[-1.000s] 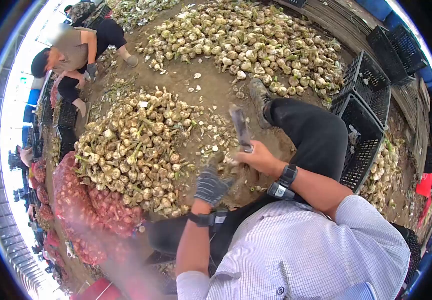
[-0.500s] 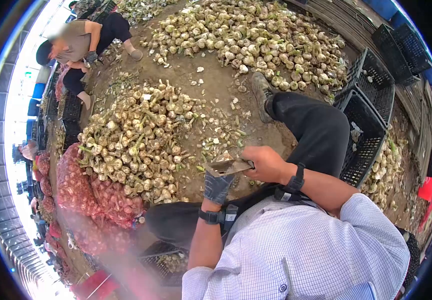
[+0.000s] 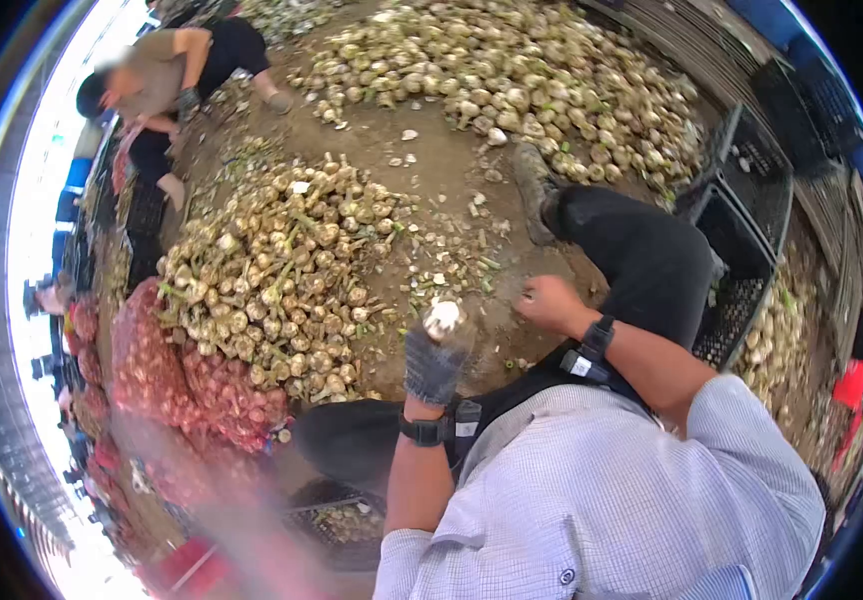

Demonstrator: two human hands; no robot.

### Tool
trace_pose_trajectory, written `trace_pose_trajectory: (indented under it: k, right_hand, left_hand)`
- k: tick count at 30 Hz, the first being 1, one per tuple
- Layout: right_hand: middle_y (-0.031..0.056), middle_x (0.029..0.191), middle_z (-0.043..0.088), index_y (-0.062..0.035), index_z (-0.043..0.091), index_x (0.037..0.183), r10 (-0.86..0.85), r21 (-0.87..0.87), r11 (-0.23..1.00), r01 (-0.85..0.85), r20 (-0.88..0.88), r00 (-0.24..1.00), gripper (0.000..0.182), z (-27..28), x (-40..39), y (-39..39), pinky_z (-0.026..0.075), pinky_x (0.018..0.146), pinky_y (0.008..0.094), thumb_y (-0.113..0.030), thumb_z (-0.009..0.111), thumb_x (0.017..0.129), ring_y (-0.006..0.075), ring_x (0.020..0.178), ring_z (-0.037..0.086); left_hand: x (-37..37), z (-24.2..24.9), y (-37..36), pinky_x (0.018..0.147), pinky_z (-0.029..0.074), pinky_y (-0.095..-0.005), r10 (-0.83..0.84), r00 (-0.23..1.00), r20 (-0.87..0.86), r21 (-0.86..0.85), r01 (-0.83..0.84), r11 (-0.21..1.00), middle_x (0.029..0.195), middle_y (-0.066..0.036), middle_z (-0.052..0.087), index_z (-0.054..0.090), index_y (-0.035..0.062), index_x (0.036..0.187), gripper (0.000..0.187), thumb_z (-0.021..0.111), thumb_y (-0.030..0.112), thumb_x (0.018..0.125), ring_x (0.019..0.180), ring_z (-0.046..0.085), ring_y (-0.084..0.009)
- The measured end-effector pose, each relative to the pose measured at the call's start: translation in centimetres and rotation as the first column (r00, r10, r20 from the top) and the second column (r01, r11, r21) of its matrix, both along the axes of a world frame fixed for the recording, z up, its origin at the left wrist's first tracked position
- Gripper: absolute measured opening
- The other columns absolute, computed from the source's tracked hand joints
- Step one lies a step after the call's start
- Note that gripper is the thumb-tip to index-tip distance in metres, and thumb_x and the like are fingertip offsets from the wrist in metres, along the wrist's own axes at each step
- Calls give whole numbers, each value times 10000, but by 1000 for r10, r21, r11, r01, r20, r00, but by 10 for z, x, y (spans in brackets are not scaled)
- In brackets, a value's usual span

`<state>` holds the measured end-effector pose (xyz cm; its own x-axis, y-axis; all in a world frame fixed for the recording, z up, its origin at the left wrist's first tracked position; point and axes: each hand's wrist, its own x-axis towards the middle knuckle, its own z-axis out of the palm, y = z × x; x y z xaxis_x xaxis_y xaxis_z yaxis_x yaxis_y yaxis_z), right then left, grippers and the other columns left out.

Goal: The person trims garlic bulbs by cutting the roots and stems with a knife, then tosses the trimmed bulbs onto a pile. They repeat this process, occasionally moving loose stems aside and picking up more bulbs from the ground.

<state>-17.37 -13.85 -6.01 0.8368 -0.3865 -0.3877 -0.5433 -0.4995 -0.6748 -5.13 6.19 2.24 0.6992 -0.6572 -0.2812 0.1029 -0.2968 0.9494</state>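
My left hand [image 3: 434,365], in a grey glove, holds a garlic bulb [image 3: 445,318] whose white face points up. To its right, my bare right hand [image 3: 550,303] is closed in front of my knee. What it grips is hard to make out; the blade seen earlier does not show clearly. A pile of garlic bulbs [image 3: 277,270] with stems lies beyond my left hand. Cut scraps [image 3: 447,262] are scattered on the dirt between that pile and my foot.
A larger garlic heap [image 3: 512,70] spreads at the top. Black crates [image 3: 742,290] stand to the right of my leg. Red net sacks [image 3: 157,350] of garlic lie at left. Another person [image 3: 157,80] bends over at upper left.
My right hand has moved right, away from my left hand, and the flat blade no longer covers the left hand. A white-faced bulb now shows there. The other person's arms have shifted slightly.
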Motion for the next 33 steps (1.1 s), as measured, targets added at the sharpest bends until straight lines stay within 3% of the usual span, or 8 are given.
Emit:
trace_pose_trajectory:
  k: [4,8,11,15,20,25,28,33]
  right_hand:
    - [99,870,668,10,644,1020,-210,630,771,97,107,972,364,18,9,11,489,700,332,-306,672,842,162,783,620]
    - [64,881,630,43,611,1018,-342,790,612,38,221,913,420,72,25,33,472,708,303,-329,705,849,100,802,537]
    - [105,822,607,54,598,1002,-96,304,953,14,260,961,402,70,35,33,463,691,320,-301,702,843,144,750,536]
    - [169,764,568,54,588,1000,-2,276,958,-72,257,966,404,68,45,36,452,656,366,-277,716,807,225,696,543]
    - [193,788,581,53,597,1035,-120,207,975,80,189,975,424,55,41,37,462,664,391,-269,721,788,272,717,573]
    - [198,816,600,41,603,1079,-127,324,944,59,192,973,439,63,44,39,488,713,382,-256,729,782,302,743,596]
    - [195,842,606,32,604,1072,17,211,975,-75,263,965,427,53,49,39,482,719,388,-260,733,788,320,765,593]
    - [184,863,582,15,599,979,12,267,961,-76,235,972,322,68,49,38,449,716,409,-235,709,810,344,815,566]
  left_hand:
    - [-4,-47,-2,744,513,-362,-90,945,313,-14,100,995,998,-187,657,542,-11,1164,569,792,231,714,882,642,-273]
    - [-7,-59,-7,779,516,-358,-478,703,526,414,280,866,1067,-188,623,519,4,1230,671,813,259,683,926,631,-313]
    - [-8,-34,-3,789,514,-356,-357,832,425,415,171,893,1090,-189,615,528,5,1215,634,803,238,694,943,631,-294]
    - [-5,-42,1,819,517,-340,-111,942,315,56,98,994,956,-159,656,540,-2,1205,533,747,138,734,891,651,-248]
    - [4,-86,30,839,526,-312,-6,950,-311,-209,-63,976,1063,-121,657,573,8,1188,414,689,114,805,969,639,-183]
    - [0,-47,21,819,535,-313,-32,862,-505,-163,-59,985,1012,-96,683,607,18,1152,410,740,114,776,928,654,-177]
    - [3,-37,16,785,537,-332,-256,964,65,199,239,950,991,-105,687,611,17,1127,394,748,97,767,900,654,-183]
    - [5,-51,12,736,527,-339,-205,974,94,222,180,958,945,-100,682,613,6,1084,312,704,157,825,828,646,-189]
